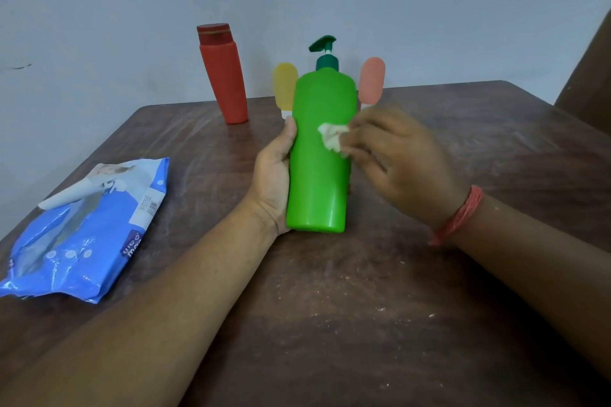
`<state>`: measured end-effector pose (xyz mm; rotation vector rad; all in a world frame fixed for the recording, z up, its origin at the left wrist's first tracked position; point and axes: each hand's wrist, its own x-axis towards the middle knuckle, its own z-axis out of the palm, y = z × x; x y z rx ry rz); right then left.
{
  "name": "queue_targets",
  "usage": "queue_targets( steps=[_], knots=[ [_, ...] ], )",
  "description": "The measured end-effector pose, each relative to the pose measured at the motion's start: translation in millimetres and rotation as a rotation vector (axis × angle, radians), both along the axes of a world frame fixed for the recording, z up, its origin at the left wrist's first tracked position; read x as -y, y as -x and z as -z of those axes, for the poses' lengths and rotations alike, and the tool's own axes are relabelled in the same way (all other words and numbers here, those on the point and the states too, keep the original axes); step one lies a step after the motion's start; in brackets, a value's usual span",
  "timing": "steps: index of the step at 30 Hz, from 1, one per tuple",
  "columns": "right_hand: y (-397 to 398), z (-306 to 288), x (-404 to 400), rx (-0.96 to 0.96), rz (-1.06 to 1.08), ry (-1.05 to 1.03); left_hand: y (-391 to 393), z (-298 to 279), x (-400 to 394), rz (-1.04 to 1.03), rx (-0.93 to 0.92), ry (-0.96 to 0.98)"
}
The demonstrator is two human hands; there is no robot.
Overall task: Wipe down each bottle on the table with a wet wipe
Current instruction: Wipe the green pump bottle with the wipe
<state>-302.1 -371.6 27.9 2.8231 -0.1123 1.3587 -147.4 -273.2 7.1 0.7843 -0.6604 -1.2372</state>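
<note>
Reaching in from the near edge, two bare forearms crossed the dark brown tabletop, whose surface was flecked with pale specks. A blue wet-wipe packet lay flat near the left edge, its flap peeled open. The left hand gripped the green bottle from the left side, thumb laid along its edge and the other fingers hidden behind it. That bottle sat at the middle of the tabletop, tilted away from the viewer; whether its base touched the surface could not be told. The right hand, an orange thread band round its wrist, pinched a crumpled white wipe in its fingertips and pressed it against the front of the green bottle about halfway up. A dark green pump head topped the bottle. Behind it, partly hidden, stood a yellow tube on the left and a pink tube on the right. Farther left, a red bottle with a darker red cap stood near the far edge, well apart from the others, before a plain grey wall.
</note>
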Motion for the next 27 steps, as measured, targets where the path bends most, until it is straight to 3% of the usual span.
queue_targets(
  steps=[4,8,12,17,23,27],
  knots=[
    [8,1,-2,0.047,0.007,-0.142,3,1,2,0.017,0.042,-0.011],
    [11,7,-9,-0.11,-0.128,-0.017,2,1,1,0.031,-0.006,0.041],
    [4,2,0,0.087,0.009,-0.209,3,1,1,-0.035,0.076,0.005],
    [12,10,-9,-0.063,-0.127,0.026,2,0,0,0.035,0.004,0.021],
    [9,-9,21,0.248,0.149,-0.25,10,-3,-3,0.146,0.037,-0.051],
    [13,0,13,0.163,0.078,-0.162,12,-4,-5,0.165,0.002,-0.044]
  ],
)
